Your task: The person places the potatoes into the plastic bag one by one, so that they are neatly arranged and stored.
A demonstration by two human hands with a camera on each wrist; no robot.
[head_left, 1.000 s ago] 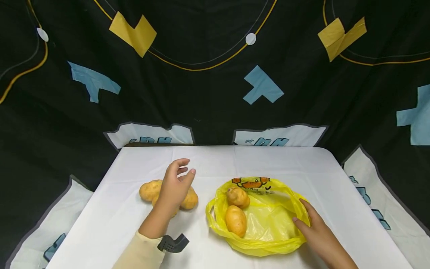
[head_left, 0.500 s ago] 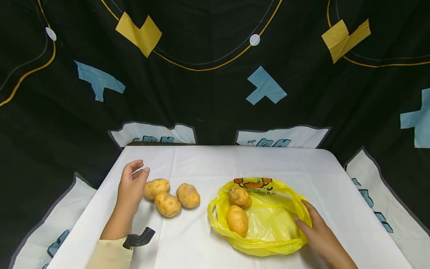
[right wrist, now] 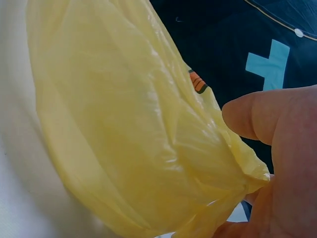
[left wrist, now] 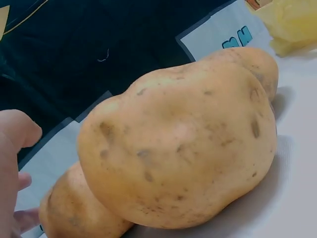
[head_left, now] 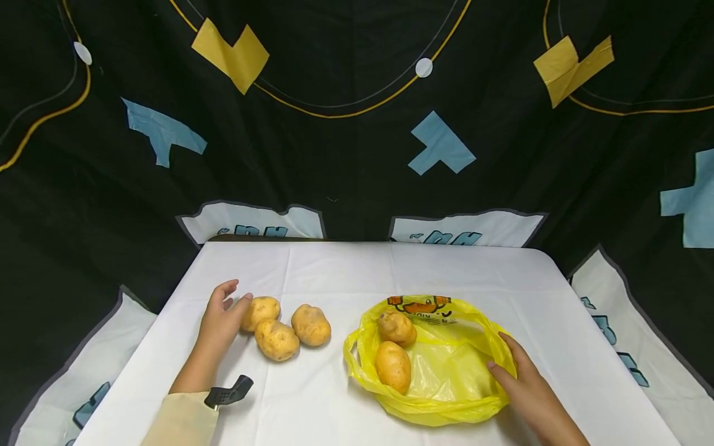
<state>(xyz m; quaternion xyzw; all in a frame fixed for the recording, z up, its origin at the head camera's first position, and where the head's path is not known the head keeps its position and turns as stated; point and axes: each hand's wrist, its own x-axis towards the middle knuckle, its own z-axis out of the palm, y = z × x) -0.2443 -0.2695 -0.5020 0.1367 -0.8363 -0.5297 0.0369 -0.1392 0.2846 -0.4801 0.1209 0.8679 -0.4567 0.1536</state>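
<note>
Three loose potatoes lie close together on the left of the table in the head view: a rear-left potato [head_left: 263,311], a front potato [head_left: 277,340] and a right-hand potato [head_left: 311,325]. My left hand [head_left: 217,321] is at the left side of the rear-left one, thumb right at its edge, fingers loosely bent. The front potato [left wrist: 178,148] fills much of the left wrist view. My right hand [head_left: 528,384] holds the right rim of a yellow plastic bag [head_left: 452,371] between thumb and fingers. Inside the wide-mouthed bag are two potatoes, one behind [head_left: 397,328] and one in front [head_left: 393,367].
A white cloth covers the table [head_left: 329,402]. Behind it hangs a black curtain [head_left: 334,167] with yellow and blue shapes. The bag's handle loop [head_left: 351,353] sticks out on its left side.
My left hand has moved left across the loose potatoes, then lowered slightly and come in against the rear-left one. My right hand keeps its hold on the bag rim.
</note>
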